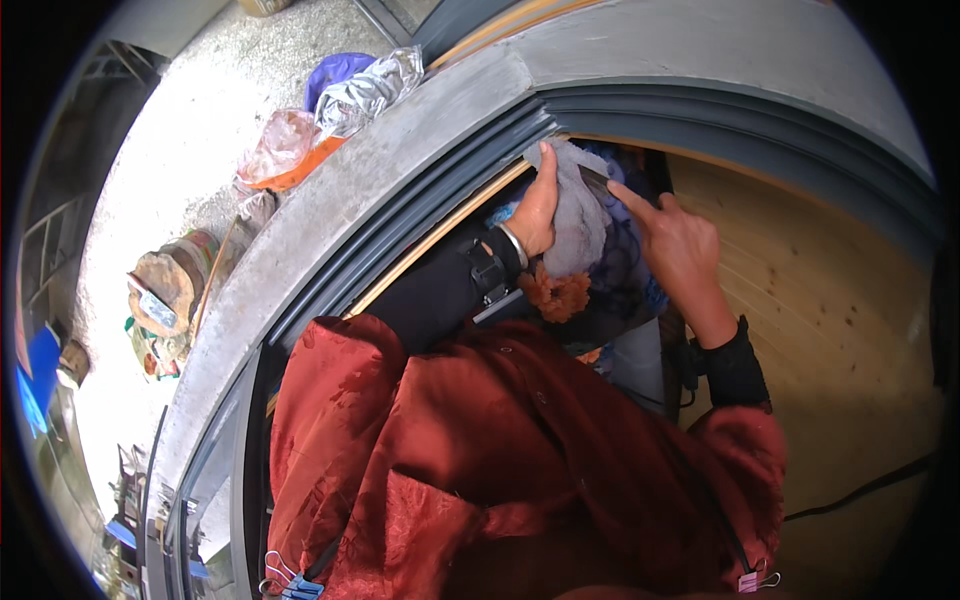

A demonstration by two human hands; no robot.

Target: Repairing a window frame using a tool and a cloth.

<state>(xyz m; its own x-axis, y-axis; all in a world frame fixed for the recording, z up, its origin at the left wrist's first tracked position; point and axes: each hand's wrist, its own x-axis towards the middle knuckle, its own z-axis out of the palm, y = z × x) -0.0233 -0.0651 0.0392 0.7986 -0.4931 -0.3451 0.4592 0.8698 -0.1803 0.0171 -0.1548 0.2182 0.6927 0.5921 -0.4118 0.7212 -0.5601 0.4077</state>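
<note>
Head view looks down past a red patterned garment (500,450) to both hands working at the corner of a grey window frame (440,170). The left hand (538,205) is closed around a soft grey cloth (580,215), thumb stretched up along the fabric's upper edge and pressing it toward the frame corner; a metal bangle (513,245) circles the wrist above a black sleeve. The right hand (680,245) is mostly open and holds nothing outright: its index finger extends to touch a thin dark flat piece (597,183) lying against the cloth, possibly a blade or strip, though the picture is too small to tell. The cloth sits between the two hands, bunched and crumpled, over dark blue patterned fabric (625,270). Beyond the smooth concrete sill (330,220), on rough pale ground, lie crinkled bags: a clear one with orange contents (285,150), a silvery foil one (370,90) and a purple one (335,72). To the right runs pale wooden panelling (820,300) with visible grain.
</note>
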